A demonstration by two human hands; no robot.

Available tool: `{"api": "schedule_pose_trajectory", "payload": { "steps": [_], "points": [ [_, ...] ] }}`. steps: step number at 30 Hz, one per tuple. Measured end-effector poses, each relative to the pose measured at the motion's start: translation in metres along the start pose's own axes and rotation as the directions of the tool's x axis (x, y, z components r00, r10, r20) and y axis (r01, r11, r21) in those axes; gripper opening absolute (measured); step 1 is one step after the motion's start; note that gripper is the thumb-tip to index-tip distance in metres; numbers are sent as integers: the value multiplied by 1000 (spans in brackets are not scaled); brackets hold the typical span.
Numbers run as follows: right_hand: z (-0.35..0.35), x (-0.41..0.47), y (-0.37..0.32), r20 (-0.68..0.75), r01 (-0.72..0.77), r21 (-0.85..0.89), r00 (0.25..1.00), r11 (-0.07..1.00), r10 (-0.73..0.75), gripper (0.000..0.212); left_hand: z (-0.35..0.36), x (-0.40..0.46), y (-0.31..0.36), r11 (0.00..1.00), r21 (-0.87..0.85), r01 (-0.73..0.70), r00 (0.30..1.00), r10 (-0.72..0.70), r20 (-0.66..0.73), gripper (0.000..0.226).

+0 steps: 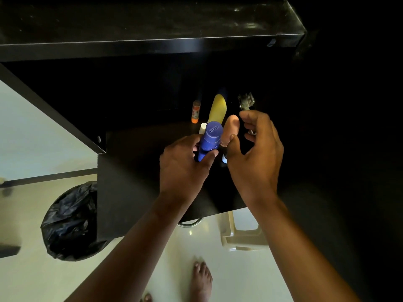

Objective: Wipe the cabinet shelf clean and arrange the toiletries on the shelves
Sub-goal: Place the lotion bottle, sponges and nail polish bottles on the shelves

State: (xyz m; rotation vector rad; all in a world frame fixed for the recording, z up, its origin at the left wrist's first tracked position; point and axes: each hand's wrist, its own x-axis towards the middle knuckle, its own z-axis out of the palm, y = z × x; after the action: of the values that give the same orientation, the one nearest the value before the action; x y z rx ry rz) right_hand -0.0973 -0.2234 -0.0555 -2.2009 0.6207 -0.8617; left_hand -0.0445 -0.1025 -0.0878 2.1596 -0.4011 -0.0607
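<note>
Left hand grips blue Nivea bottle, tilted, over dark cabinet shelf. Right hand half-open, fingers curved beside peach bottle, holding nothing; contact unclear. Behind: yellow bottle, orange tube, close together. Metal hinge just right. Shelf bare leftward to its edge. Black bin on floor below.

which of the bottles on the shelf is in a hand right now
The blue Nivea bottle, gripped by the left hand. The yellow bottle and orange tube stand untouched behind it.
</note>
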Motion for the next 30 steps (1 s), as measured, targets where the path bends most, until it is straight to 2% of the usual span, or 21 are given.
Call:
{"api": "schedule_pose_trajectory", "payload": {
  "steps": [4,9,12,15,18,22,26,30],
  "points": [
    [0,1,-2,14,6,-3,1000,1000,-6,20,-10,-3,0,1000,-24,14,1000,-14,-23,33],
    [-6,-1,-17,59,89,25,994,996,-90,24,-38,-3,-1,998,-63,5,999,-2,49,38],
    [-14,-5,-34,196,81,126,975,989,-105,30,-64,-4,6,993,-119,-4,995,16,101,40],
    [-27,-8,-58,398,41,212,909,976,-125,35,-97,-6,25,985,-173,-2,990,27,139,45],
    [-45,-4,-87,474,-21,252,874,968,-104,36,-133,-7,51,980,-199,6,983,31,180,34],
    [-72,9,-133,470,-35,255,878,966,-92,35,-182,-11,98,961,-272,49,984,1,179,38],
    [-102,27,-187,434,12,226,894,974,-111,46,-227,-10,142,955,-296,-28,994,58,93,46],
    [-135,49,-240,306,31,330,942,943,-138,55,-273,-7,195,943,-290,-164,986,152,-63,56]
  ]
}}
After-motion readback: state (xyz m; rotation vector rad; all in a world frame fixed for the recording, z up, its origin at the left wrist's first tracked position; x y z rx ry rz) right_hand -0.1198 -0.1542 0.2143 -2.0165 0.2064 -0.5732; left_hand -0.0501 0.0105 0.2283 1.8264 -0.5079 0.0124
